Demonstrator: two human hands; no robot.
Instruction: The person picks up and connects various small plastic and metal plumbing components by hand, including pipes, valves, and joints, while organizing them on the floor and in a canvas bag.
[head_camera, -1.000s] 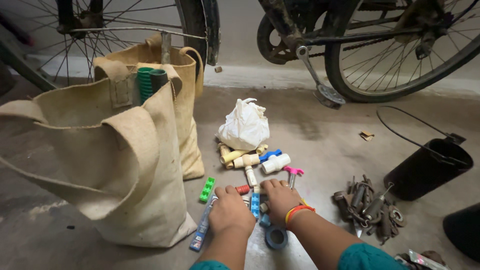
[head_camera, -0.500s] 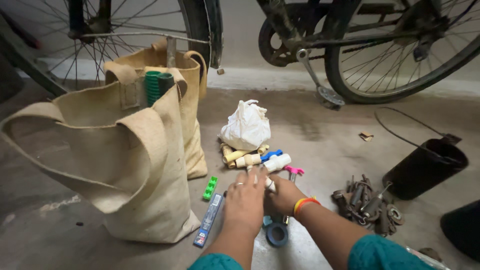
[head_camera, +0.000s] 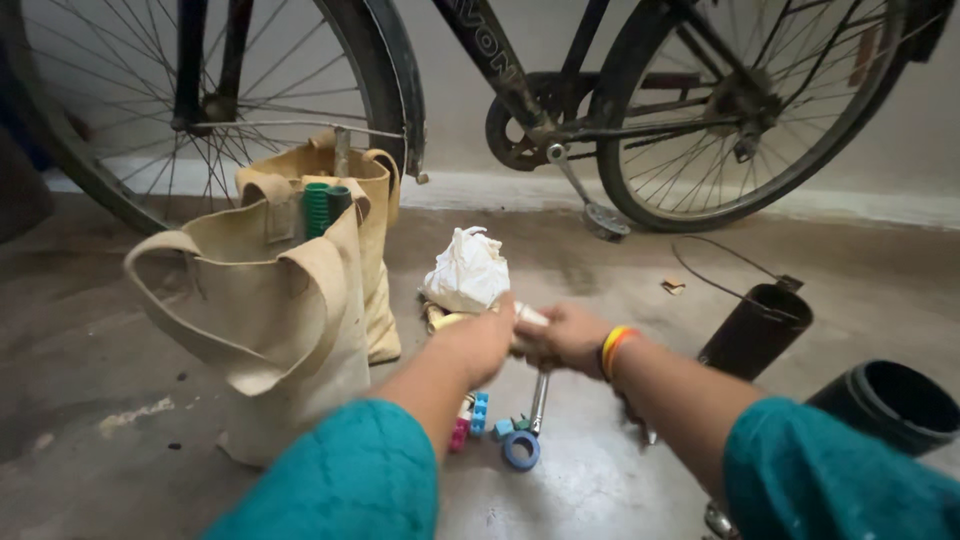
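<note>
Both hands seemingly grip white pipe.

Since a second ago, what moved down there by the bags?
Both hands rose off the floor: the left hand and right hand now hold a whitish tube-like piece between them, lifted from the pile. The camera tilted up. The canvas bag, white plastic bag and blue tape roll stayed put.

Small white, tube-like piece, maybe plastic, held off the floor betw. both hands, lying roughly level. Only a short stretch shows betw. the knuckles; rest hidden in the grip. Sits just in front of the knotted white bag, above the scattered bits.
</note>
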